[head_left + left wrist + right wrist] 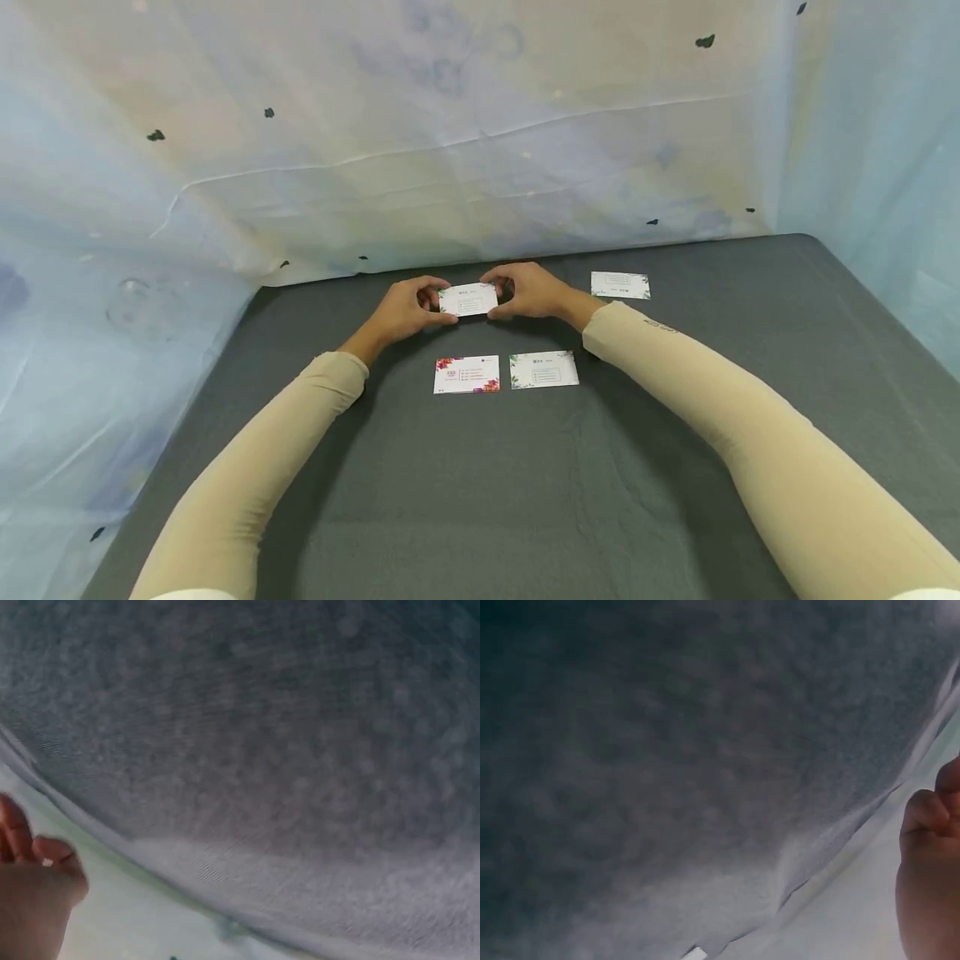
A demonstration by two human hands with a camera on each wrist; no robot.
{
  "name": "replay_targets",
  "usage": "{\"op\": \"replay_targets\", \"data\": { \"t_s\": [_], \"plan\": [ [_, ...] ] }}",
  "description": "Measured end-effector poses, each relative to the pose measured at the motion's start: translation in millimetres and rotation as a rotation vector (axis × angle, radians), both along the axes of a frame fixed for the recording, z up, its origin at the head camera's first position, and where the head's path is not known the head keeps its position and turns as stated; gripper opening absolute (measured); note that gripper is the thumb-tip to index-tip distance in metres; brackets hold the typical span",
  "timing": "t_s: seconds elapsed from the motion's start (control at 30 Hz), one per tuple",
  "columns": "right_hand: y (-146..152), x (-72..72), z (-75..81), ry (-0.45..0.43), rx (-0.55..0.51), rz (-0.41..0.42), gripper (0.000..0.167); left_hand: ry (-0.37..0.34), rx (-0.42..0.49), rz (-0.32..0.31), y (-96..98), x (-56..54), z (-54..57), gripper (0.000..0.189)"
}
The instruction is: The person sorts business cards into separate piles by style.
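Note:
Near the far edge of the table, a white business card (468, 300) with green leaf corners is held up between both hands. My left hand (405, 310) pinches its left end between thumb and fingers, while my right hand (534, 292) grips the right end the same way. Closer to me lie two more cards side by side: one with red and orange flower corners (467, 375), the other with green leaves (544, 370). The wrist views catch only part of the left hand (37, 892) and right hand (930, 870), without the held card.
Beyond my right wrist lies another leaf-patterned card (620, 285). Dark grey cloth (450, 492) covers the table. A pale patterned curtain (480, 183) with small dark marks rises behind it, and light blue fabric (877, 167) hangs at the right.

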State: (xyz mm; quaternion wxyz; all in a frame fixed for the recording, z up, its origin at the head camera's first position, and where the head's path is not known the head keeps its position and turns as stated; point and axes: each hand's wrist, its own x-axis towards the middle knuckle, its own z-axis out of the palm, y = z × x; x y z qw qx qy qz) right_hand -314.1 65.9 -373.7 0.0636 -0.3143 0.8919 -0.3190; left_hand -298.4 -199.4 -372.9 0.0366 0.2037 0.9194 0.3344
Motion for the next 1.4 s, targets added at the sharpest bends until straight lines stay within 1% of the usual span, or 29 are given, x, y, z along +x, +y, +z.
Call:
{"op": "replay_targets", "data": {
  "t_s": [0.17, 0.33, 0.43, 0.57, 0.73, 0.8, 0.9, 1.0, 1.1, 1.3, 1.4],
  "plan": [
    [10.8, 4.6, 0.1, 0.027, -0.007, 0.007, 0.058, 0.022, 0.011, -0.006, 9.7, 5.6, 0.5, 0.054],
    [14.5, 14.1, -0.5, 0.089, 0.007, 0.018, 0.060, 0.035, 0.003, 0.028, 16.3, 18.9, 1.1, 0.056],
    [18.6, 21.7, -0.8, 0.115, 0.005, 0.010, 0.060, 0.052, -0.009, 0.025, 22.2, 25.3, 1.2, 0.056],
    [27.0, 31.5, -5.2, 0.107, -0.020, 0.002, 0.060, 0.058, -0.031, -0.001, 29.2, 29.9, -1.0, 0.055],
    [33.3, 41.3, -6.3, 0.094, -0.088, 0.005, 0.060, 0.057, -0.003, -0.009, 34.8, 34.6, -1.6, 0.055],
    [36.5, 44.7, -5.5, 0.092, -0.104, 0.008, 0.060, 0.048, 0.025, -0.019, 37.1, 37.4, -0.9, 0.055],
    [42.0, 49.8, -4.7, 0.083, -0.097, 0.011, 0.058, 0.025, 0.051, -0.041, 40.0, 41.9, -0.1, 0.055],
    [46.0, 54.9, -4.9, 0.057, -0.084, 0.012, 0.057, -0.003, 0.054, -0.051, 42.2, 45.7, -0.5, 0.054],
    [49.9, 60.7, -6.1, 0.031, -0.093, 0.019, 0.056, -0.030, 0.058, -0.053, 45.4, 50.4, -2.4, 0.053],
    [60.9, 72.4, -8.8, 0.001, -0.104, 0.056, 0.055, -0.100, 0.070, -0.079, 55.0, 65.5, -2.8, 0.051],
    [66.7, 79.3, -8.3, -0.009, -0.114, 0.061, 0.056, -0.117, 0.072, -0.082, 59.9, 71.0, -3.0, 0.053]
  ]
}}
